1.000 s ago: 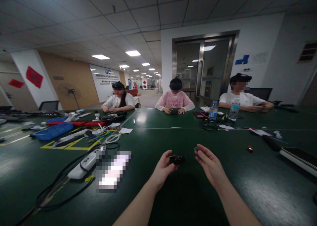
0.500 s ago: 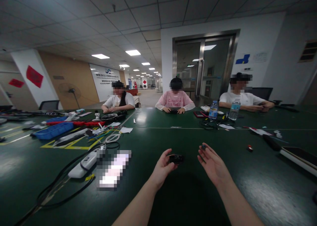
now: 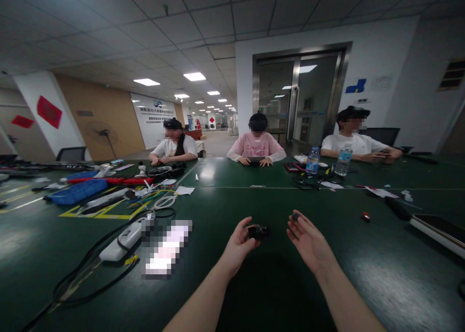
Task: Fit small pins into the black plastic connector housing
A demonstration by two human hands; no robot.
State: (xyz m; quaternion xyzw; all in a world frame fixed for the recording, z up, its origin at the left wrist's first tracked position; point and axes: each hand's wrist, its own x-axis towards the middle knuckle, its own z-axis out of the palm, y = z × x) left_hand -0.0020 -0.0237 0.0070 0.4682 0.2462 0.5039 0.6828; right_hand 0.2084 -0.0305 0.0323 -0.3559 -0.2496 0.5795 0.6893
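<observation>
Above the dark green table (image 3: 218,208), my left hand (image 3: 240,242) grips a small black object (image 3: 259,232) between thumb and fingers. Its exact kind is too dark to make out. To its right, my right hand (image 3: 308,237) is turned palm inward, with a tiny dark blue piece (image 3: 295,216) pinched at the tips of the thumb and index finger; the other fingers are loosely spread. A gap separates the two hands. Further right on the table lies a small red and dark object (image 3: 365,217).
A white power strip (image 3: 127,240) with black cables and a blurred bright phone-like panel (image 3: 169,249) lie at left. Behind them is a blue tray (image 3: 78,191). Two bottles (image 3: 312,161) stand across the table, where three people sit. A flat device (image 3: 439,232) lies far right.
My right hand has shifted slightly left, toward my left hand, with the tiny piece. My left hand has barely moved.
</observation>
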